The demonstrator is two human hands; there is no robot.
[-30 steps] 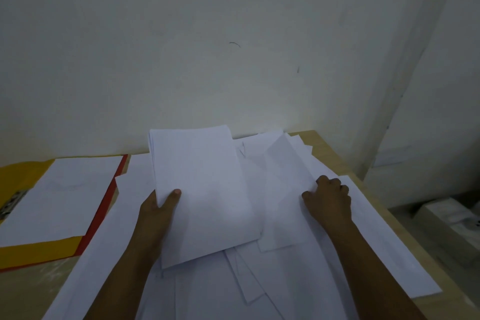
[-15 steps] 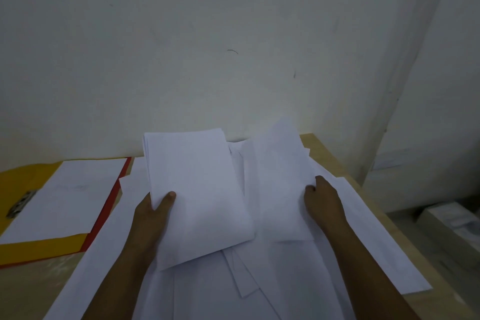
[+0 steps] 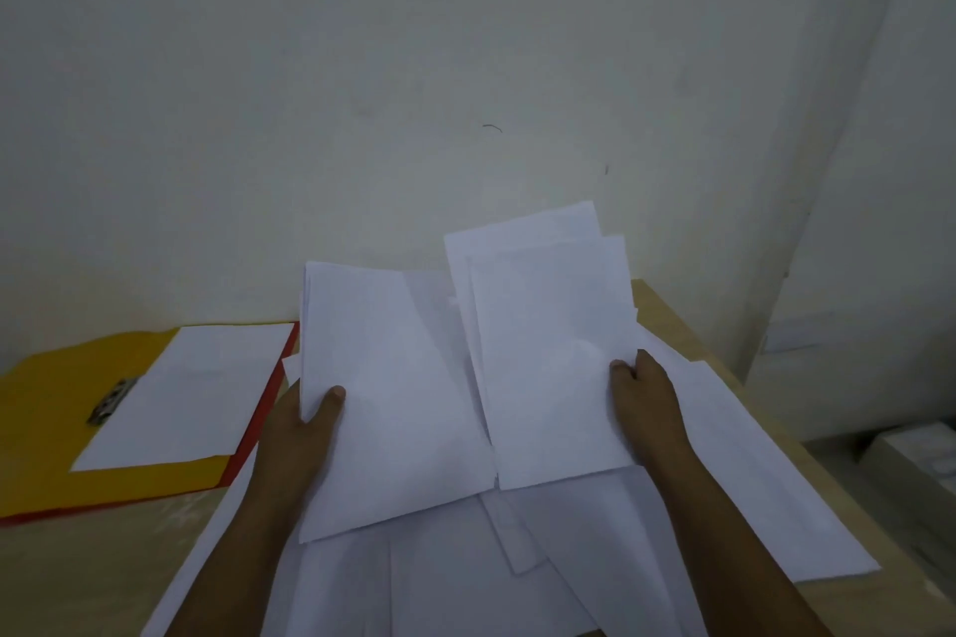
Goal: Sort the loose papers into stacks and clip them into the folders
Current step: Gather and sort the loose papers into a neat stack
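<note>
Plain pale wall behind wooden bench (image 3: pixel 667 310). Left hand (image 3: pixel 305 435) grips gathered stack (image 3: pixel 383 388), thumb on top, same as second ago. Right hand (image 3: pixel 644 398) now pinches few sheets (image 3: pixel 548 357), lifted off loose pile (image 3: pixel 595 559) mid-bench; earlier lay flat. Yellow folder (image 3: pixel 46 398) open at bench's left edge, one sheet in it. Judgement: sorting early, sheets headed to stack.

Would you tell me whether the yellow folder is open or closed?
Open: the yellow folder lies flat, its metal clip exposed beside a white sheet.
</note>
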